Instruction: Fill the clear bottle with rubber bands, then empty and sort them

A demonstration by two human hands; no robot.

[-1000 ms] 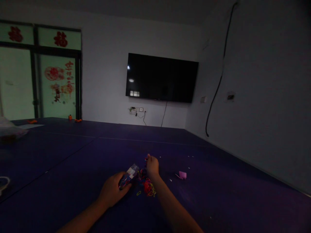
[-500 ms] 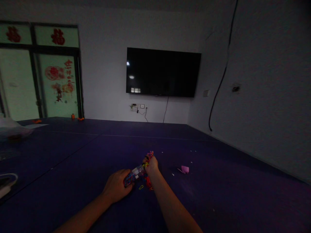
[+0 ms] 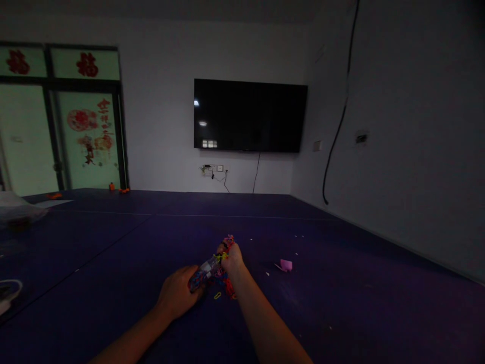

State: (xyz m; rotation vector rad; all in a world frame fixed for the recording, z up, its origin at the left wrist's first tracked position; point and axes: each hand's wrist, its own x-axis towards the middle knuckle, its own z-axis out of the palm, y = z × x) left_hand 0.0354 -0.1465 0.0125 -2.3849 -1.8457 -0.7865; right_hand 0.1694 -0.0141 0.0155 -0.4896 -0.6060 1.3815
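Note:
A clear plastic bottle (image 3: 205,269), partly filled with small colourful pieces, lies tilted in my left hand (image 3: 179,291), its neck pointing up and right. My right hand (image 3: 231,257) is closed round a bunch of colourful links (image 3: 229,241) at the bottle's mouth. Yellow links show between that hand and the bottle. Beneath the right wrist, a pile of red links (image 3: 229,287) rests on the dark purple surface (image 3: 151,253). One loose yellow link (image 3: 217,296) lies just left of it. My right fingertips are mostly hidden.
A pink piece (image 3: 286,265) lies right of my hands, among small white scraps. At the left edge are a plastic bag (image 3: 18,210) and a white-rimmed object (image 3: 13,290). Orange items (image 3: 124,191) sit near the door. A television (image 3: 250,116) hangs on the far wall.
The view has shifted slightly. Both hands and the bottle keep nearly the same places relative to each other, with the right hand still at the bottle's mouth.

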